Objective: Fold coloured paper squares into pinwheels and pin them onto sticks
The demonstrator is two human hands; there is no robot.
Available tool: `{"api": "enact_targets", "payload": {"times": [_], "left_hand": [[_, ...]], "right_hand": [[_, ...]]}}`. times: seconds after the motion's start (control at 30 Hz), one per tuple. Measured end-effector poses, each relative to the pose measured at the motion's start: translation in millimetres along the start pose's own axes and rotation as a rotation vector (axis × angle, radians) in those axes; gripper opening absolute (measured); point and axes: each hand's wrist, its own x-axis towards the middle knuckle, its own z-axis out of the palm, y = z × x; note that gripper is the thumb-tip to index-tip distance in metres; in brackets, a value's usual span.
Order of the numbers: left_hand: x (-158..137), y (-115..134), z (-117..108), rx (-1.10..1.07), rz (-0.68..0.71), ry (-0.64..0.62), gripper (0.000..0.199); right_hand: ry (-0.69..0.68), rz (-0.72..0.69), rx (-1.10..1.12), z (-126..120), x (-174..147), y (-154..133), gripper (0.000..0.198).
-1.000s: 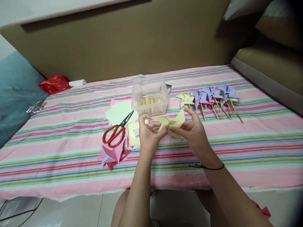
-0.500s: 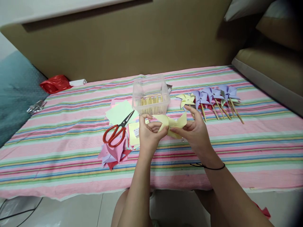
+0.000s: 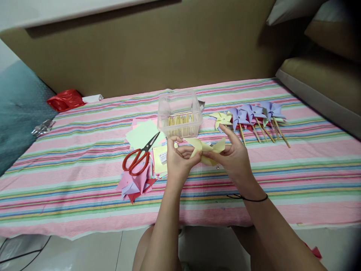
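A yellow paper pinwheel head (image 3: 204, 146) with curled blades is held up between my hands, above the striped cloth. My left hand (image 3: 182, 156) pinches its left side with thumb and fingers. From the right, my right hand (image 3: 232, 156) presses thumb and fingers on it near the middle, its index finger raised. Both thumbs almost meet at the paper's centre, and the fingers behind it are partly hidden. Just below the paper a tiny shiny piece (image 3: 217, 167) lies on the cloth. Left of my hands are red-handled scissors (image 3: 141, 156), lying open.
Behind my hands stands a clear plastic box (image 3: 180, 130) of short sticks. Several finished pinwheels (image 3: 254, 114) lie to the right. Cut paper pieces (image 3: 137, 184), square paper sheets (image 3: 142, 133) and a labelled yellow pack (image 3: 160, 162) are left. A red bag (image 3: 66, 100) sits far left.
The yellow paper has tilted slightly in my fingers, and its right blade has shifted a little to the right. Both hands keep their pinch; things on the cloth stay put.
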Motion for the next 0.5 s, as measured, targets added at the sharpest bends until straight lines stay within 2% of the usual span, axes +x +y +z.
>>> {"api": "enact_targets", "payload": {"times": [0.3,0.5], "left_hand": [[1.3,-1.2,-0.9,0.022,0.012,0.053,0.058],[1.5,0.3,-1.4,-0.006,-0.039,0.019,0.057]], "right_hand": [[-0.072,0.032,0.099,-0.1,0.1,1.4,0.102],[-0.061,0.084,0.125,-0.3,1.8,3.5,0.098]]}}
